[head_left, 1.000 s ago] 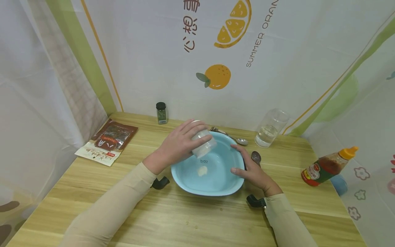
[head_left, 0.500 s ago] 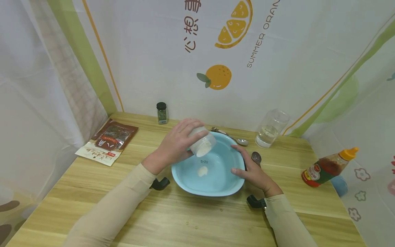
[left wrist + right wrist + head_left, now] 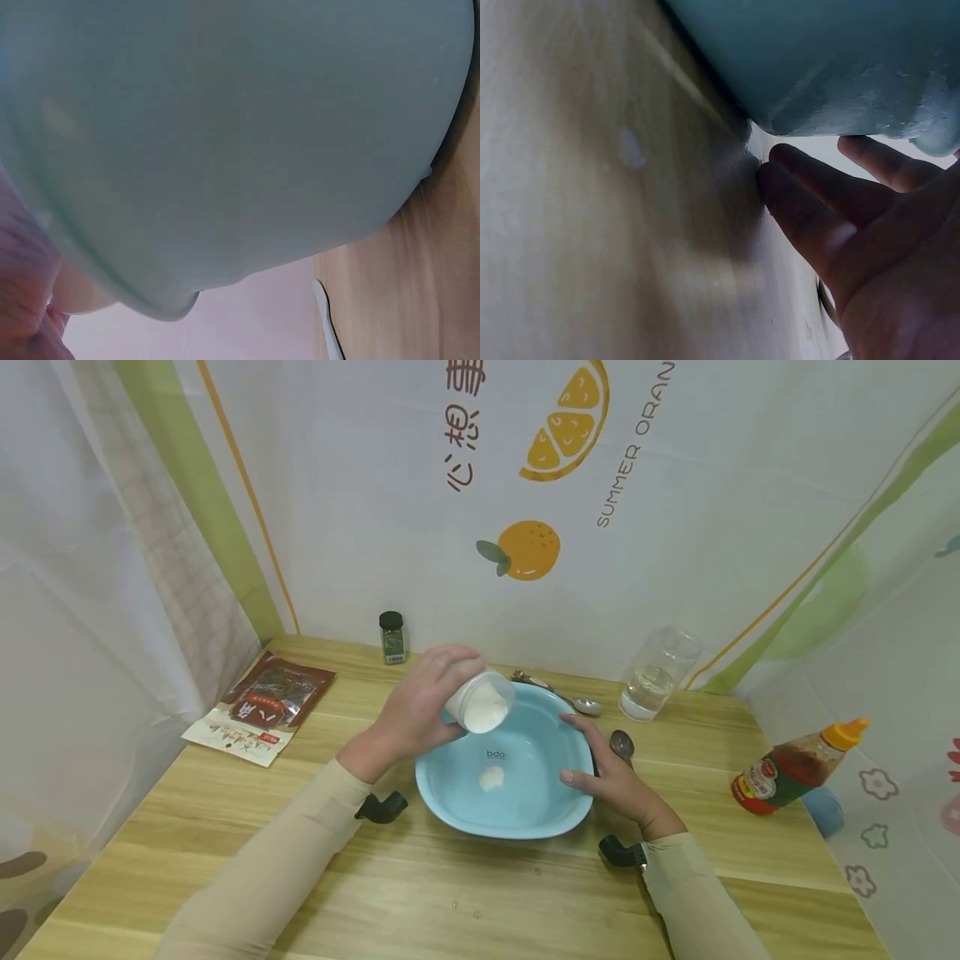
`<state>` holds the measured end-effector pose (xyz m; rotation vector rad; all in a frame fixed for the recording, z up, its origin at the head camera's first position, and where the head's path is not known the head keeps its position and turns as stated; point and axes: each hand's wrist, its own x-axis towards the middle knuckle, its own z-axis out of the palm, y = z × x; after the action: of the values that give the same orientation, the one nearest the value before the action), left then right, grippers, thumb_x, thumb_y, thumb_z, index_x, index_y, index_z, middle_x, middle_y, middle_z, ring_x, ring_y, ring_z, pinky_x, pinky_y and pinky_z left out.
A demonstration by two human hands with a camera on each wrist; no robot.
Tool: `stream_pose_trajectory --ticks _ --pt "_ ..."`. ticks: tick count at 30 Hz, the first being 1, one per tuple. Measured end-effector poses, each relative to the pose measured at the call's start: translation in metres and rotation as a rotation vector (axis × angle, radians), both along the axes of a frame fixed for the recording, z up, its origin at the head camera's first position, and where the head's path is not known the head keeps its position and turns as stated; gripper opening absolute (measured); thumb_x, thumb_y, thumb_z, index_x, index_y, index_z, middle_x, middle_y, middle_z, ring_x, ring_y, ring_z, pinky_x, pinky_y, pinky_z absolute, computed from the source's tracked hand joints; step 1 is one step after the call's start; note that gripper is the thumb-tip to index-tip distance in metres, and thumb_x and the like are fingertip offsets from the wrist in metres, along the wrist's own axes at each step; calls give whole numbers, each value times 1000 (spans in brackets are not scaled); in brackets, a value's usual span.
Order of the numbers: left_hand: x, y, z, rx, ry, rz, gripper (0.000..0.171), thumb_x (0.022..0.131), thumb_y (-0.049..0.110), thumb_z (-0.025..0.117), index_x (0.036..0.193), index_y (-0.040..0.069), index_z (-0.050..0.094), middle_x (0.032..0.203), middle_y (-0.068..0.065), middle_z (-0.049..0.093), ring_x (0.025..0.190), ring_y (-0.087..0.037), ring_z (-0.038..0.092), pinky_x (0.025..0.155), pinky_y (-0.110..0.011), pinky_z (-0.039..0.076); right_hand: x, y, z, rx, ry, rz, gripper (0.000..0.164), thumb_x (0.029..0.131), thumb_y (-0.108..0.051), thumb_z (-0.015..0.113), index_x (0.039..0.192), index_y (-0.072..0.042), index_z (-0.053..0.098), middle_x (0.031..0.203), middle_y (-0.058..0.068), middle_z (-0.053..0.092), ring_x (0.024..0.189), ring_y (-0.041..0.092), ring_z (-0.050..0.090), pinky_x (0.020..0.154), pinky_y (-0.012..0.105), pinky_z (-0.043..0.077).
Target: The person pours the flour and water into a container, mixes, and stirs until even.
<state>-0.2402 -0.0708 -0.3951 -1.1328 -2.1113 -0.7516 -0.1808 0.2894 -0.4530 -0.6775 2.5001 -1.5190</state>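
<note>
My left hand (image 3: 422, 703) grips a clear plastic jar (image 3: 480, 700) of white powder (image 3: 486, 710) and holds it tilted over the left rear of a light-blue basin (image 3: 525, 814). A small patch of white powder (image 3: 492, 777) lies on the basin floor. At the basin's right rim, my right hand (image 3: 617, 781) holds on, with its thumb over the edge. The right wrist view shows other fingers (image 3: 810, 210) beneath the basin's outer wall (image 3: 817, 67). The basin wall (image 3: 240, 150) fills most of the left wrist view, which hides the jar.
Behind the basin lie a spoon (image 3: 588, 706) and a dark-bowled spoon (image 3: 622, 744). A glass of clear liquid (image 3: 648, 692) and a red sauce bottle (image 3: 795, 768) stand right. A green spice jar (image 3: 392, 639) and brown packet (image 3: 273, 693) are left.
The jar has turned in my left hand's grip from mouth-down towards upright, so its mouth and powder show more. It has moved slightly up and left. My right hand stays put.
</note>
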Motion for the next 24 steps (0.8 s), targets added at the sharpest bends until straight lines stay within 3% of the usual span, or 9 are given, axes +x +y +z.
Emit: stream_pose_trajectory --ticks 7,14,24 --pt "0 -8 -2 76 -128 12 94 66 10 104 149 7 61 150 -17 62 136 -40 56 112 -59 54 1 -1 0 -8 -5 3 88 101 -30 76 174 -23 28 179 25 21 148 62 43 94 50 65" --pt "-5 -14 -5 177 -262 -6 89 72 13 101 150 6 59 147 -17 63 138 -37 54 114 -60 51 1 -1 -1 -18 -9 13 88 101 -28 76 174 -23 27 179 25 20 147 62 45 90 41 67" --pt "-9 -22 -5 337 -481 7 95 75 15 102 157 11 54 147 -11 62 134 -32 59 115 -61 50 1 -2 0 -16 5 8 87 102 -28 75 173 -21 27 178 25 21 146 62 46 91 39 66"
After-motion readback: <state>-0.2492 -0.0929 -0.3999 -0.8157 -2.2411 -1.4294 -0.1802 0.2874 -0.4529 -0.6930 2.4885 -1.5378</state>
